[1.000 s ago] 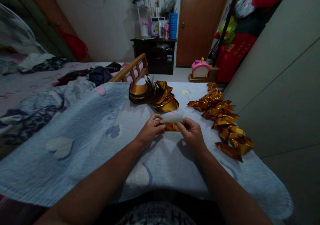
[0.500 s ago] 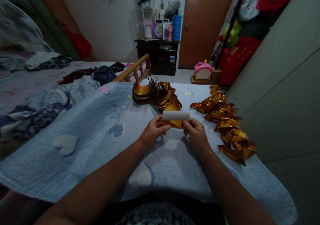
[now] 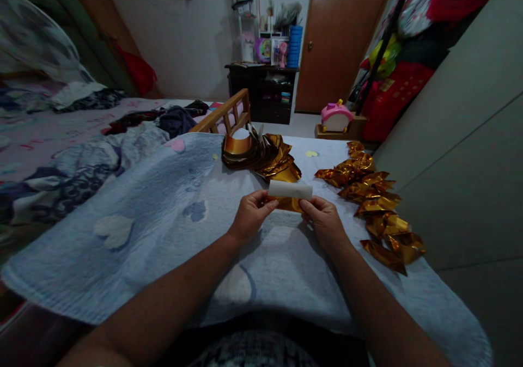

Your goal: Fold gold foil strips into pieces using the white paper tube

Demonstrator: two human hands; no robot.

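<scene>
Between my hands is a sheet of gold foil paper (image 3: pixel 289 204), its white back curled over along the far edge. My left hand (image 3: pixel 254 212) pinches its left end between thumb and fingers. The right end is gripped by my right hand (image 3: pixel 323 218), thumb on top. Just beyond lies a fanned stack of gold foil paper (image 3: pixel 281 163), with a curled piece standing at its left side. To the right, several folded gold foil pieces (image 3: pixel 378 206) lie in a long heap. Fingers under the sheet are partly hidden.
A pale blue blanket with heart shapes (image 3: pixel 151 236) covers the surface before me. At left is a bed with rumpled clothes (image 3: pixel 134 138) and a wooden rail (image 3: pixel 220 114). A pale cabinet side (image 3: pixel 461 165) rises at right; a pink toy case (image 3: pixel 336 117) sits beyond.
The view has shifted slightly, so everything sits a little further right. Both hands keep hold of the foil paper, and its curled white edge looks a bit more tilted.
</scene>
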